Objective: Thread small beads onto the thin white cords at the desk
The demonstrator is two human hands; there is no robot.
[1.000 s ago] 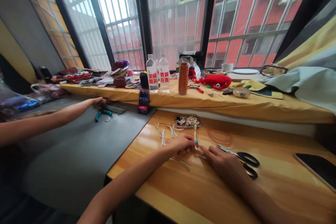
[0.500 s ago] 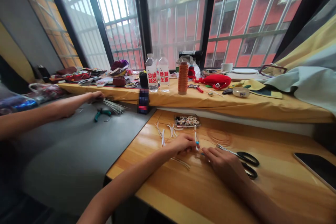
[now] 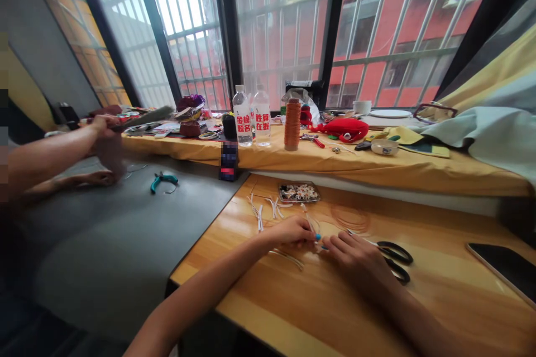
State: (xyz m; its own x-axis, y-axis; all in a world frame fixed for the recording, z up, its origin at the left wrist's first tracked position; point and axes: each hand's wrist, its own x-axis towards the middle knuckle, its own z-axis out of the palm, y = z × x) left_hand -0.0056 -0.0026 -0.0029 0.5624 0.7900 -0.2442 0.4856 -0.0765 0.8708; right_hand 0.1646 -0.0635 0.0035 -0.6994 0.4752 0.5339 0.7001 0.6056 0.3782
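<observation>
Both hands meet low over the wooden counter (image 3: 335, 312): the left hand (image 3: 293, 232) pinches a thin white strip (image 3: 309, 222) that slants up from its fingertips, and the right hand (image 3: 355, 254) is closed beside it, fingertips nearly touching the left's, on a small blue piece (image 3: 319, 237) at the strip's lower end. What that piece is, I cannot tell; it is too small.

Judging by the grip, the work is fine fingertip fitting, and it would go best with both wrists resting on the counter, the pinch kept close to the blue piece so the limp strip does not buckle, and the joint turned toward the window light.

More white strips (image 3: 262, 213) lie just beyond the left hand, near a shallow tray (image 3: 298, 193) of small beads. Scissors (image 3: 391, 259) lie just to the right of the right hand, blades toward it, so the elbow should stay clear of them. A coil of thin orange wire (image 3: 350, 217) rests between tray and scissors. A phone (image 3: 505, 269) lies well apart at the right.

At the grey counter (image 3: 125, 234) to the left, another person's hands (image 3: 104, 139) hold a bundle of wires (image 3: 144, 117) raised, with teal pliers (image 3: 163, 180) lying nearby.
</observation>
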